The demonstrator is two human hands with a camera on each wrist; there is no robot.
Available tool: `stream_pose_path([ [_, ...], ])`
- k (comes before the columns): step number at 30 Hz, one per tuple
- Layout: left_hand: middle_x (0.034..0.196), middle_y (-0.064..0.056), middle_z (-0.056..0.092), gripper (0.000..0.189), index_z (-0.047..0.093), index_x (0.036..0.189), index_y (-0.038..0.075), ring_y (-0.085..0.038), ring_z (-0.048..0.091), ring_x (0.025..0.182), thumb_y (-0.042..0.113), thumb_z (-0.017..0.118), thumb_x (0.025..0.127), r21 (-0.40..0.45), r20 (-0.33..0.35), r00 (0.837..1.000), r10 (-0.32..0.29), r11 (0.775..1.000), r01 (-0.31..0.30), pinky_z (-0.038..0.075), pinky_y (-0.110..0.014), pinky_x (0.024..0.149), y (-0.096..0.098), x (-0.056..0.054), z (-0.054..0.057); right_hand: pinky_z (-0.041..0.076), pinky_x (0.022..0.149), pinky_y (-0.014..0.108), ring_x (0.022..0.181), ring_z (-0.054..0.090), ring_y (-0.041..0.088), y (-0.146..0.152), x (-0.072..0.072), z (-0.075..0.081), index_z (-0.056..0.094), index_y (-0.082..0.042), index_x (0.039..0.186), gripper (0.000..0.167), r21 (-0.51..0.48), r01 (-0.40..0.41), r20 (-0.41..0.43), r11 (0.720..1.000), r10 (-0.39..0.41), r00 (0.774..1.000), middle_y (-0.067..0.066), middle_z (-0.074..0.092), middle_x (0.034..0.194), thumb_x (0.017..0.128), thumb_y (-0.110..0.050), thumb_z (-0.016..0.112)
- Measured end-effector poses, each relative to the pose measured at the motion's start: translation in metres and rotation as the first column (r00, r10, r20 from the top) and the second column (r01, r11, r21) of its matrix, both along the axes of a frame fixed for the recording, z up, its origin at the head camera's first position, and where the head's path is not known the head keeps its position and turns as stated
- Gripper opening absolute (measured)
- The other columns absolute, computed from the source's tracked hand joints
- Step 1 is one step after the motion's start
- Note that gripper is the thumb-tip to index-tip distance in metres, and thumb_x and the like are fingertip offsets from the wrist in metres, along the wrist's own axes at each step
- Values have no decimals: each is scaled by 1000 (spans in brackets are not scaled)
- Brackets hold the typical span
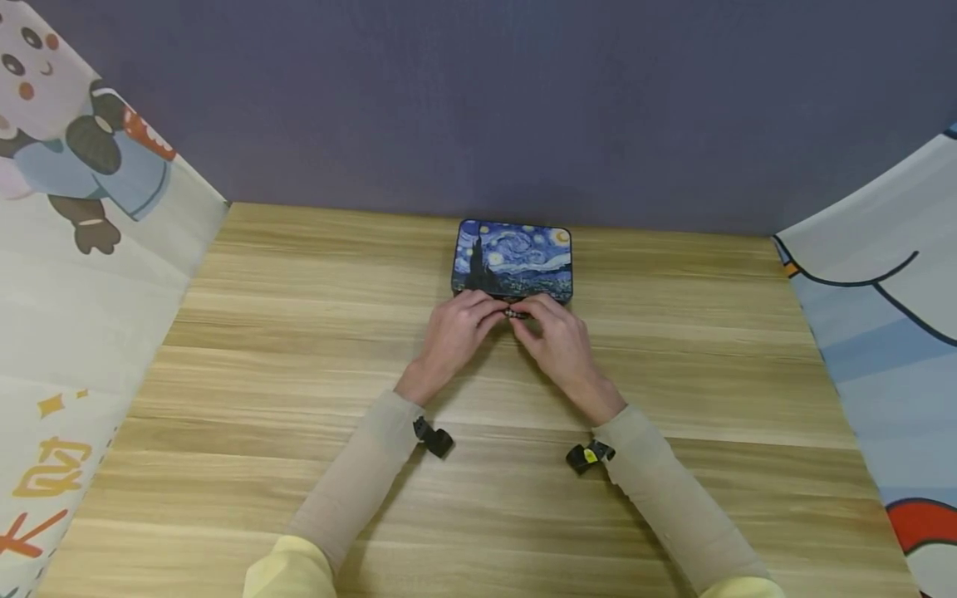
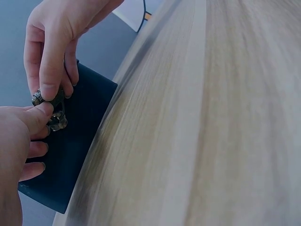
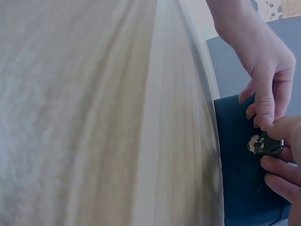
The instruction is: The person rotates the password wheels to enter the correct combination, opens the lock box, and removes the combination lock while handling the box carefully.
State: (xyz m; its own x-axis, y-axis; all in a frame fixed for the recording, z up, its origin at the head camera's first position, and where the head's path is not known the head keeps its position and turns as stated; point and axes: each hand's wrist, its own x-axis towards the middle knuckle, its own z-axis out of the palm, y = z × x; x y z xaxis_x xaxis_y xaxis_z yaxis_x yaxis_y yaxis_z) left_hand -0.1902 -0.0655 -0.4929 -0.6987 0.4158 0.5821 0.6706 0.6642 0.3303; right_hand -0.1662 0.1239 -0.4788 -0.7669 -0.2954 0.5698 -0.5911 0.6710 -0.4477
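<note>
A box (image 1: 513, 256) with a swirling blue night-sky painting on its lid stands at the table's far edge, lid down. On its dark front side, a metal latch (image 2: 57, 121) carries a small dark combination padlock (image 3: 271, 145). Ridged number dials show at one end of the padlock (image 2: 37, 97) in the left wrist view. My left hand (image 1: 458, 326) pinches the padlock from the left between thumb and fingers. From the right, my right hand (image 1: 557, 339) pinches it too, the fingertips of both hands nearly meeting. Fingers partly cover the padlock, and its shackle is hard to make out.
The wooden table (image 1: 508, 498) spreads out in front of the box. Behind it rises a dark blue-grey wall (image 1: 508, 108). Printed cloth panels with cartoon figures hang at the left (image 1: 112, 274) and right (image 1: 867, 332) sides. Small black cameras (image 1: 434, 438) sit on both wrists.
</note>
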Motion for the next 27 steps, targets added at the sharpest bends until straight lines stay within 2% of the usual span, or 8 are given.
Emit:
stream_pose_path([
  [9,100,-3,78,17,81,107,9,-18,71,88,19,77,94,18,4,1000,-2,1000,2,60,-29,79,-1,1,0,61,81,41,94,70,27,2,0,0,72,0,112,24,-26,-34,59,999,36,998,12,72,105,90,-5,80],
  [13,100,-3,78,16,81,106,9,-18,71,88,18,77,94,23,6,1000,2,1000,-2,60,-30,79,-2,1,0,60,85,40,96,69,27,2,-1,0,71,0,110,22,-30,-48,78,998,50,996,12,70,106,91,-5,79],
  [27,99,-1,78,15,82,105,11,-17,70,88,19,77,94,12,9,1000,-5,1000,4,60,-29,80,-3,1,0,60,80,37,91,65,25,2,-1,-2,68,1,105,19,-18,-81,43,997,82,996,12,68,102,90,-3,79],
])
